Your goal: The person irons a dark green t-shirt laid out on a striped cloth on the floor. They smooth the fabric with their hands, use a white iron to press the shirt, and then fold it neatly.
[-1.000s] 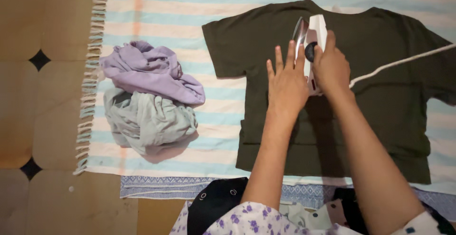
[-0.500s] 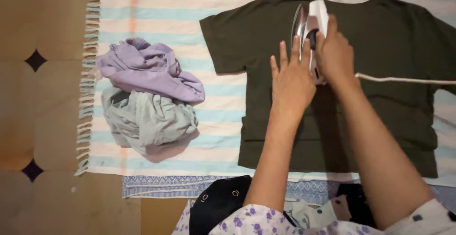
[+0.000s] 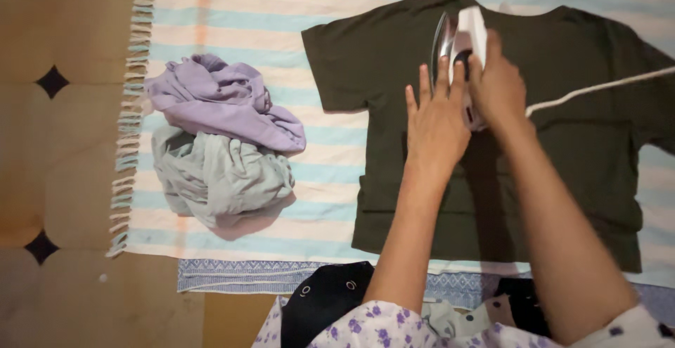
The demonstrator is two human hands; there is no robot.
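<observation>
- While the striped cloth (image 3: pixel 232 10) stays spread over the tiled floor (image 3: pixel 56 144), the whole view has slipped a little against half a second ago, so the head moved more than the things did.
- Flat on that cloth lies the dark shirt (image 3: pixel 576 144), unmoved; the ironing is near its collar.
- Left of it, the crumpled clothes (image 3: pixel 218 144) sit as before.
- Right hand (image 3: pixel 498 84) is closed round the iron (image 3: pixel 460 46), which has barely shifted; its cord (image 3: pixel 598 86) now rises to the right.
- Left hand (image 3: pixel 436 123) holds nothing, pressed flat, fingers spread, beside the iron.
</observation>
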